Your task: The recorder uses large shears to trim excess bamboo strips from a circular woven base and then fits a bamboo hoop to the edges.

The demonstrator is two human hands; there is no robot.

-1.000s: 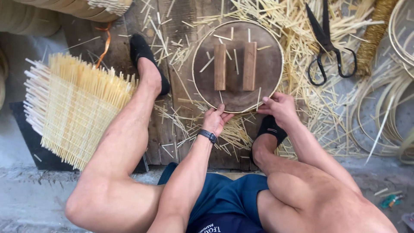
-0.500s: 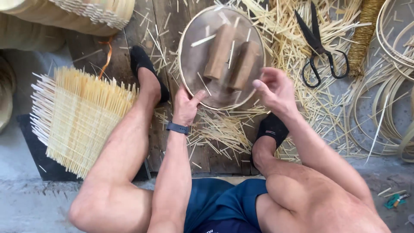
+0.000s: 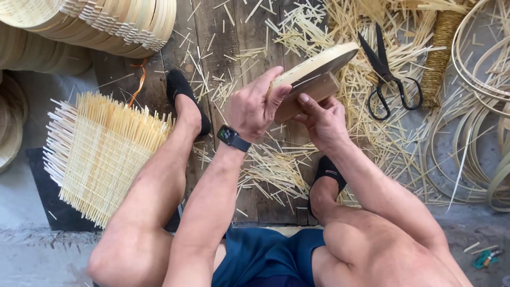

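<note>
A round bamboo-rimmed disc (image 3: 319,61) with wooden blocks on its underside is lifted off the floor and tilted up on edge. My left hand (image 3: 255,106) grips its near rim, a dark watch on the wrist. From below, my right hand (image 3: 321,119) holds the wooden block part. Both hands are shut on the disc above the wooden boards.
A square woven bamboo mat (image 3: 101,151) lies at the left by my left leg. Black scissors (image 3: 390,79) lie at the upper right among loose bamboo slivers (image 3: 271,170). Stacked woven baskets (image 3: 106,24) sit top left, coiled bamboo hoops (image 3: 478,106) at the right.
The disc lay flat on the floor; both hands have lifted it and tipped it up on edge, closer to me.
</note>
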